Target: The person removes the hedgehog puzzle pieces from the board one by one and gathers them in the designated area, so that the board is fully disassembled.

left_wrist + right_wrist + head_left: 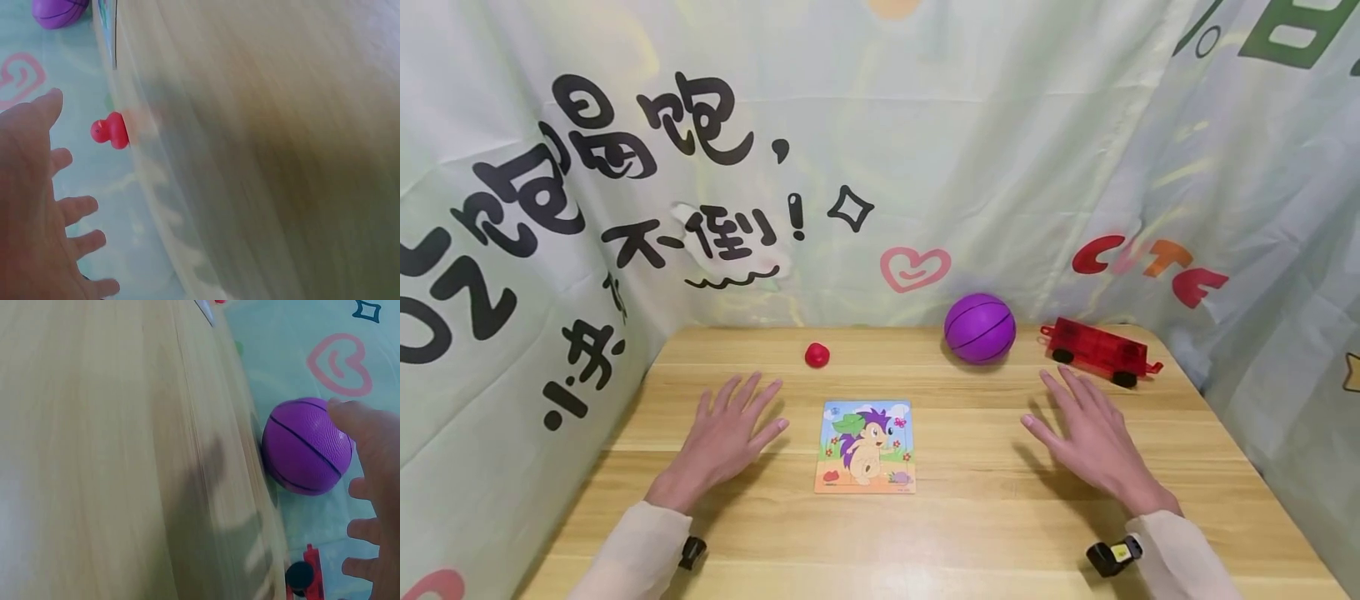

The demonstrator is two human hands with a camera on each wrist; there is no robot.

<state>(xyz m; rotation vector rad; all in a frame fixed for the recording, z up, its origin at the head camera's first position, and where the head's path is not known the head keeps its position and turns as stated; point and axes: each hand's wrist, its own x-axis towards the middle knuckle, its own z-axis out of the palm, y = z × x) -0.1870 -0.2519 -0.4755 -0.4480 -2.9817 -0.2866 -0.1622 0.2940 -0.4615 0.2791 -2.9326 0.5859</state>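
A small picture puzzle (865, 446) with a hedgehog drawing lies flat in the middle of the wooden table (970, 542). My left hand (733, 425) rests palm down to its left, fingers spread and straight, holding nothing. My right hand (1086, 425) lies the same way to the puzzle's right. A small red toy (817, 355) sits beyond the left hand, also in the left wrist view as the red toy (110, 130). A purple ball (979, 327) sits at the back, ahead of the right hand; the right wrist view shows the purple ball (306, 447) close beyond my fingers (365, 487).
A red translucent toy car (1101, 350) stands at the back right near the table's edge. Printed fabric curtains (880, 167) close in the table on the left, back and right sides. Wrist-worn cameras (1112, 557) sit at both sleeves.
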